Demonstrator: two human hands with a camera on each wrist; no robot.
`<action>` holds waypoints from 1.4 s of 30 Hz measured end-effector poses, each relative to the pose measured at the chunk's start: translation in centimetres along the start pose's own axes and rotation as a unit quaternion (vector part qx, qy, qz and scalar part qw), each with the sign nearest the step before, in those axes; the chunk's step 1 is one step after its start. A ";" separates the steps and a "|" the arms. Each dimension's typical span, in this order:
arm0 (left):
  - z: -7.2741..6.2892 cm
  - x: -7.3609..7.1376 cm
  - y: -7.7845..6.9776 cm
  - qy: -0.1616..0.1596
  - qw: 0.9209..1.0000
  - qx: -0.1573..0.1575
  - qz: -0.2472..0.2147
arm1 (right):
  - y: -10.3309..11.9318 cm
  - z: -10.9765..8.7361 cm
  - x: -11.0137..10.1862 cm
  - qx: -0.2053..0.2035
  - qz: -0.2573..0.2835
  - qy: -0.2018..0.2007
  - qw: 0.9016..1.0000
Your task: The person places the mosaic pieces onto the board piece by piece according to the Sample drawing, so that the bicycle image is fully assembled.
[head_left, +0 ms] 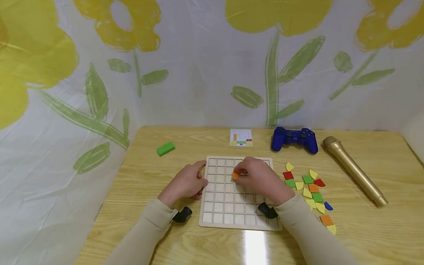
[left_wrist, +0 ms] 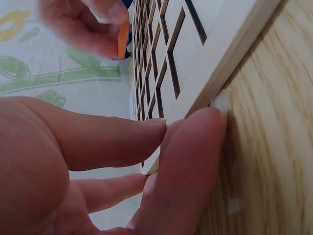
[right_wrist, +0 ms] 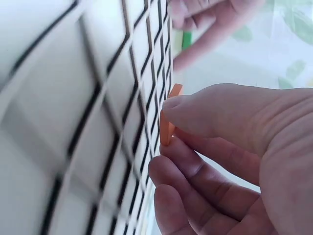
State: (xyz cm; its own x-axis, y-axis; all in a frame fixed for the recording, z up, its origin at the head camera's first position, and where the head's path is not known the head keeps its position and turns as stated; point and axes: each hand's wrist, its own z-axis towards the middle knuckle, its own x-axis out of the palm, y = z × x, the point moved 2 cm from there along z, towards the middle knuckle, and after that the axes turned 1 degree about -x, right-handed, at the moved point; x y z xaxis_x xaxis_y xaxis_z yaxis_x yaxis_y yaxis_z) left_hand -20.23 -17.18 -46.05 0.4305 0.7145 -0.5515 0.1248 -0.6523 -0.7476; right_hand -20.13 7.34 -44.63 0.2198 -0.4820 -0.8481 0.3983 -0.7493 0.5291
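The wooden board (head_left: 217,197) lies flat on the surface (head_left: 186,247). It might slide or turn if something bumps it or pushes too hard. It is pale, with many little squares in rows and a plain rim around them.

The right hand (head_left: 260,178) is over the board and pinches the orange tile (head_left: 235,175) between thumb and finger. The left hand (head_left: 187,182) touches the board's left edge with its fingers spread; an uneven push could make the board crooked.

The tile could slip or land crooked across a line, because just the fingertips hold it. It is bright orange, thin and flat, and tilted up on its edge. I cannot tell whether it touches the board.
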 end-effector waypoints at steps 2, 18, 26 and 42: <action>0.0 0.1 0.0 -0.002 1.000 -0.003 0.006 | 0.7 0.5 0.8 -0.002 -0.001 0.002 1.000; 0.1 0.2 -0.1 0.000 1.000 0.002 0.005 | 2.4 2.0 2.4 -0.006 -0.019 -0.003 1.000; 0.1 0.1 0.1 0.001 1.000 0.001 0.017 | 2.8 2.2 3.1 -0.023 -0.031 -0.012 0.999; 0.4 0.1 0.2 -0.006 0.999 0.012 0.041 | 3.0 2.3 3.4 -0.043 -0.062 -0.016 0.997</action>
State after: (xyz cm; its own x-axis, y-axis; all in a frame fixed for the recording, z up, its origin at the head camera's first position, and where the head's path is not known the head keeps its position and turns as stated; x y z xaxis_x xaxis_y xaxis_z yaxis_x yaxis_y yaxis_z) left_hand -20.49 -17.14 -46.37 0.4270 0.6622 -0.6158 0.0674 -0.7024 -0.7086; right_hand -20.18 2.40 -45.86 0.1363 -0.4039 -0.9046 0.4956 -0.7628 0.4153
